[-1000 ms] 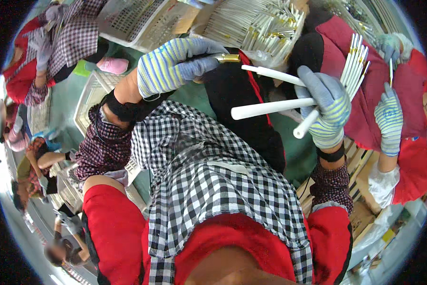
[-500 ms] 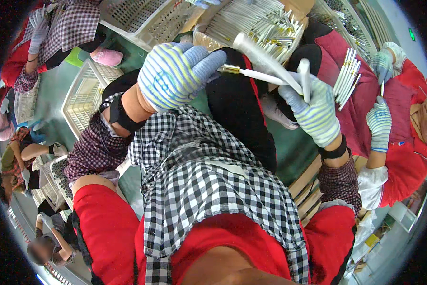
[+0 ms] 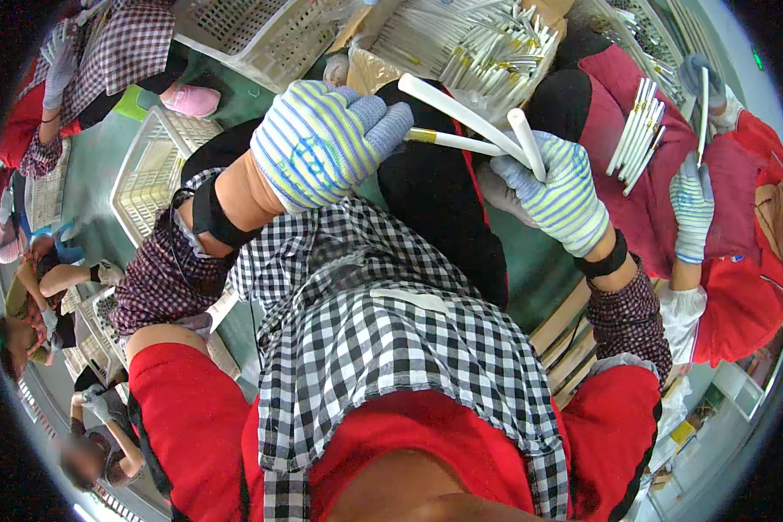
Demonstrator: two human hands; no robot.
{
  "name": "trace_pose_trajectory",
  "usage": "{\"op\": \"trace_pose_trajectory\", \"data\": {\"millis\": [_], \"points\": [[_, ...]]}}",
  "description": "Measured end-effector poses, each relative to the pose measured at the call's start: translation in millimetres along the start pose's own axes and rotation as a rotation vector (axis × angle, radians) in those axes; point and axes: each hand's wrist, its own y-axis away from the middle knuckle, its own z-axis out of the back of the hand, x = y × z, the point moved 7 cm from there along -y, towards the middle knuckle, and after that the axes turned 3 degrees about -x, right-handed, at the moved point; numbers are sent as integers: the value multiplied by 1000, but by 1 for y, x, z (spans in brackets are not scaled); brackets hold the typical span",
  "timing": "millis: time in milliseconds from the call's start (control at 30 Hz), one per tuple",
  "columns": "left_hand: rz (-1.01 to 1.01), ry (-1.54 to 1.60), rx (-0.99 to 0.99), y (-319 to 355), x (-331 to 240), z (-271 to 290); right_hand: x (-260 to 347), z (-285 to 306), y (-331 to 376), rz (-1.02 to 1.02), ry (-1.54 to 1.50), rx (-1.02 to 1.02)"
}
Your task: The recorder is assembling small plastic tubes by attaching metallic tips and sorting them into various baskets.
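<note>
My left hand (image 3: 326, 143), in a striped knit glove, is closed around the gold-coloured end of a thin white rod (image 3: 461, 142). The rod runs rightward to my right hand (image 3: 561, 191), gloved the same way, whose fingers close around its other end. Two thicker white sticks (image 3: 457, 113) also rise from the right hand's grip, one slanting up to the left and the other pointing short and upward. My left fingers hide the rod's tip. Both hands are above my lap, past the checked apron (image 3: 391, 339).
Ahead stands a cardboard box (image 3: 365, 71) with many white rods. Perforated plastic crates (image 3: 269, 52) are beyond and at left (image 3: 147, 178). At right, a co-worker holds a rod, with a bundle of rods (image 3: 638, 135) on their lap. Wooden slats (image 3: 561, 331) lie below my right arm.
My right hand and its thicker sticks have shifted slightly left, and the sticks appear sharper. Less of the gold end shows beside my left fingers. The co-worker's rod now stands more in view.
</note>
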Motion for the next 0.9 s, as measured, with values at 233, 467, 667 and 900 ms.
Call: {"op": "trace_pose_trajectory", "data": {"millis": [233,467,667,900], "points": [[467,496,819,3,5,-47,41,-18,-12,327,455,116],[1240,1627,-43,50,27,-26,64,10,-30,-354,-1026,-219],[992,1773,-235,43,-27,-25,91,-37,-43,180,-271,-246],[1246,2032,-149,61,-63,-22,66,-80,-47,-253,-1000,32]]}}
